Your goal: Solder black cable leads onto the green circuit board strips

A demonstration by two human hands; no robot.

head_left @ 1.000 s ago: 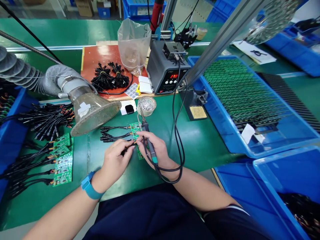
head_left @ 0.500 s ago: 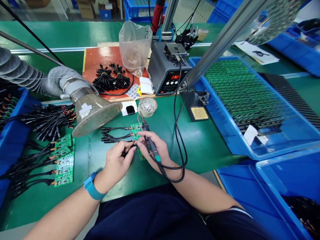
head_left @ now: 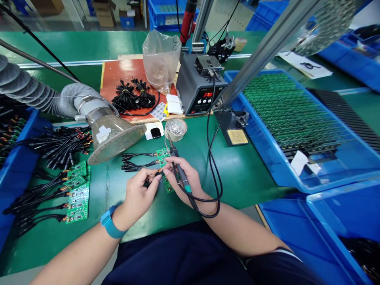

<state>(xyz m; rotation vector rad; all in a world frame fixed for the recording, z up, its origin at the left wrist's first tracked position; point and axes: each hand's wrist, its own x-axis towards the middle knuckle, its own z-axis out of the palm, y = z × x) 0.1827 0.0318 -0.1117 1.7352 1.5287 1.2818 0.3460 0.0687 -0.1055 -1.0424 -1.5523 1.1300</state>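
Note:
My left hand [head_left: 141, 188] pinches a black cable [head_left: 146, 184] whose thin coloured wire ends [head_left: 160, 170] point at a green circuit board [head_left: 162, 153]. In my right hand [head_left: 187, 178] is a soldering iron [head_left: 181, 174], its tip angled up and away over the board's far part. The right thumb and fingertips meet close to the same wires. Several black cables [head_left: 138, 163] run left from the board's far end. My hands cover much of the board, so the contact between wires and board cannot be made out.
A fume extraction funnel [head_left: 117, 138] hangs at the left near finished-looking boards with cables [head_left: 78, 202]. Beyond my hands stand a solder cup [head_left: 175, 130], a soldering station [head_left: 197, 85] and an iron stand [head_left: 233, 128]. A blue tray [head_left: 297, 180] of boards lies right; the iron's cord [head_left: 210, 154] loops near my wrist.
The whole view has shifted slightly, with the bench appearing a little lower. My hands keep nearly the same pose, still holding the cable and the soldering iron.

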